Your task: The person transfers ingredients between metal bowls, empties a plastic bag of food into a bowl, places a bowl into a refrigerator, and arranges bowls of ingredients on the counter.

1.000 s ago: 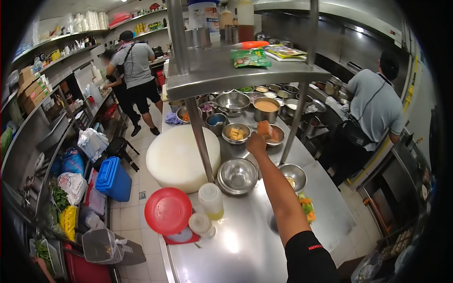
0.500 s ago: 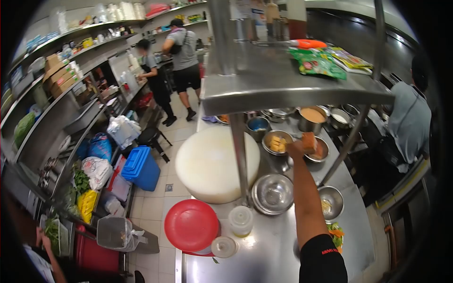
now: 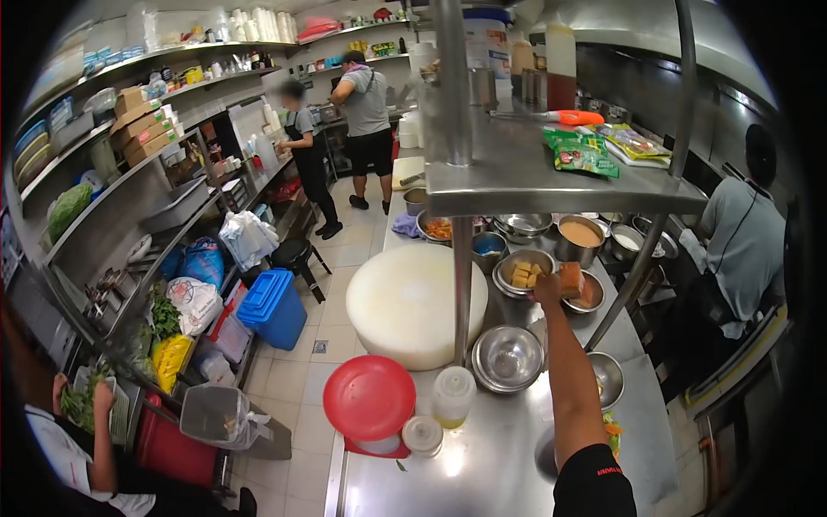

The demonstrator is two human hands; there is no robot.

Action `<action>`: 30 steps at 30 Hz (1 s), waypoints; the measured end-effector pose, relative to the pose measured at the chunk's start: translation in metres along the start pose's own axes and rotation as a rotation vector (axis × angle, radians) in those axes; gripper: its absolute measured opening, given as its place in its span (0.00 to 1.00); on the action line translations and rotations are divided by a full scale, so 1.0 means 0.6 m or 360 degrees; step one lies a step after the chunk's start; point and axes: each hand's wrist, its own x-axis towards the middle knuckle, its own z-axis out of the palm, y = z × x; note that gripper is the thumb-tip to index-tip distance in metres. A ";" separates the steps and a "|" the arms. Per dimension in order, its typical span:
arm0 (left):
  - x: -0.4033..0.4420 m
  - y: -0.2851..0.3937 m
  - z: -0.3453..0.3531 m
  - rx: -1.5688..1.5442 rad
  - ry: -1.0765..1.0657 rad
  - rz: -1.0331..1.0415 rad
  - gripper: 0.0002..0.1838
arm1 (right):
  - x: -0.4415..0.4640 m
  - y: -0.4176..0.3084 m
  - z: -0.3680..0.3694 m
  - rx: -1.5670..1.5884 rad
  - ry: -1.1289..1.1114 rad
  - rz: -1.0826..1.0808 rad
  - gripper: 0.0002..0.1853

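Note:
My right hand (image 3: 546, 289) reaches forward from the lower right, its fingers closed at the side of an orange-brown block (image 3: 571, 279). That block is over the left part of a metal bowl (image 3: 596, 300) with reddish-orange contents. Just left of the hand, yellow cubes (image 3: 525, 275) lie in another metal bowl (image 3: 503, 274). Stacked empty metal bowls (image 3: 508, 358) stand nearer on the steel table (image 3: 500, 457). My left hand is not in view.
A thick white round block (image 3: 413, 306), a red plate (image 3: 369, 397) and two lidded containers (image 3: 453, 396) are on the left. A steel shelf (image 3: 517, 164) on posts overhangs the table. Co-workers (image 3: 745, 250) stand right, at the back left (image 3: 366, 103) and lower left (image 3: 69, 457).
The view has swung left, so the table and my right arm appear farther right. My right hand stays beside the orange-brown block. A co-worker's hands with greens have come into view at lower left.

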 end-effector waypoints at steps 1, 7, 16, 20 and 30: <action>0.010 0.003 0.004 -0.0014 -0.0014 0.0051 0.30 | -0.002 -0.002 -0.003 -0.0683 0.0132 -0.0362 0.23; -0.019 -0.024 -0.001 -0.0095 -0.0039 -0.0140 0.36 | -0.131 -0.071 -0.173 0.0318 0.0081 -0.0165 0.24; -0.029 -0.043 -0.037 -0.0221 -0.0291 -0.0102 0.41 | -0.545 -0.182 -0.430 0.1285 -0.0149 0.0201 0.14; -0.021 -0.062 -0.027 -0.0373 -0.0338 -0.0125 0.42 | -0.730 -0.190 -0.426 0.1526 -0.0168 0.0245 0.11; -0.014 -0.105 -0.003 -0.0437 -0.0543 -0.0222 0.49 | -0.969 -0.077 -0.220 0.1291 -0.0236 0.0571 0.15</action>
